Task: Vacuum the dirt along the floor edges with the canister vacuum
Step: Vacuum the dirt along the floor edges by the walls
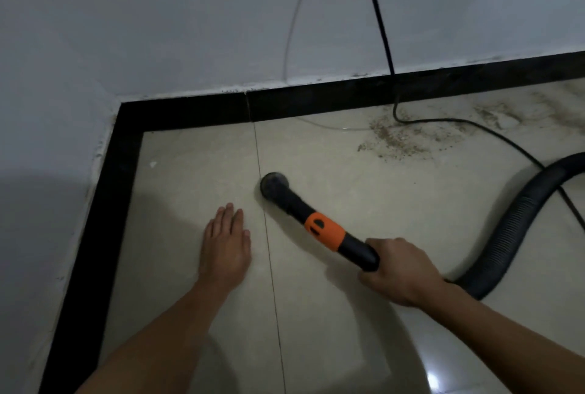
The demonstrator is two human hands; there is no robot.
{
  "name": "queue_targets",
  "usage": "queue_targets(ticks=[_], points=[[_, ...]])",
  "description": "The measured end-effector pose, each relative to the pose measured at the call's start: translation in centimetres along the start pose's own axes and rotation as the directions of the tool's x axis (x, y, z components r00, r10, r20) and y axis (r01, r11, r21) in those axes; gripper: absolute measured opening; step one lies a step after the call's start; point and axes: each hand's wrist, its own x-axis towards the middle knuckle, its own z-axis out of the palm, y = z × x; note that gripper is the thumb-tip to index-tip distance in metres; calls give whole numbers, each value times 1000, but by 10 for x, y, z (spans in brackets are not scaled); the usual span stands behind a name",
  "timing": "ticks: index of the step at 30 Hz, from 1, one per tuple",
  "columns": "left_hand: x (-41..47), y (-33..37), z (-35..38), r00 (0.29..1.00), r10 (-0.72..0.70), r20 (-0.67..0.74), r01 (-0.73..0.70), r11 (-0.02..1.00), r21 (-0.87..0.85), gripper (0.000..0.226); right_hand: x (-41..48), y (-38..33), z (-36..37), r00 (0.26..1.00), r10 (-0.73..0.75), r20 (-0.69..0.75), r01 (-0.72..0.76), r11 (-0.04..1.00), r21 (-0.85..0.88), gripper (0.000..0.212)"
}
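Fingers of the right hand are curled round the rear end of the black plastic vacuum wand with an orange collar, gripping it firmly. The wand slopes down to a round black brush nozzle, which rests on the glossy beige floor tile, well out from the black skirting strip that runs along the foot of the white wall and turns a corner. The left hand lies palm down on the tile, fingers straight and close together, holding nothing, between the nozzle and the skirting's side run.

A scatter of brown gritty dirt lies just beside the skirting, apart from the nozzle. A thick black power cord drops down the wall, crosses the skirting and trails through the dirt. A black ribbed hose curves away behind the right wrist, far from the skirting.
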Motion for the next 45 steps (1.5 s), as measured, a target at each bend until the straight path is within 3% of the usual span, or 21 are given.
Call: queue_targets(ticks=[3, 7, 10, 14, 20, 24, 28, 31, 35, 41, 45], points=[[-17, -9, -3, 991, -111, -69, 108, 993, -47, 41, 3, -24, 10, 998, -56, -19, 57, 998, 11, 17], [-27, 0, -8, 994, -100, -38, 98, 994, -52, 41, 13, -27, 10, 996, 5, -94, 5, 995, 102, 17], [-20, 28, -11, 1000, -15, 6, 16, 998, -55, 41, -9, 6, 11, 979, 146, -141, -123, 979, 162, 17], [-4, 87, -4, 994, 96, 41, -91, 988, -121, 46, -48, 73, 6, 899, 385, -208, -331, 909, 253, 19], [7, 158, 9, 987, 145, 74, -132, 979, -157, 48, -74, 141, -6, 785, 569, -247, -477, 808, 346, 21], [8, 168, 27, 993, 121, -3, -121, 989, -88, 54, -73, 141, -2, 799, 549, -246, -471, 826, 310, 20], [5, 168, 32, 992, 119, -33, -122, 989, -80, 61, -58, 107, 2, 909, 369, -193, -342, 926, 156, 17], [5, 168, 34, 992, 113, -49, -116, 991, -66, 61, -32, 89, -1, 942, 279, -186, -253, 955, 152, 15], [6, 167, 37, 991, 114, -74, -119, 991, -57, 59, -16, 105, -12, 900, 373, -228, -330, 922, 204, 17], [8, 167, 36, 990, 112, -80, -115, 993, -35, 59, -41, 166, -26, 771, 572, -280, -496, 815, 300, 21], [6, 166, 37, 988, 111, -104, -115, 993, -38, 58, -36, 166, -34, 774, 584, -245, -497, 800, 336, 22]])
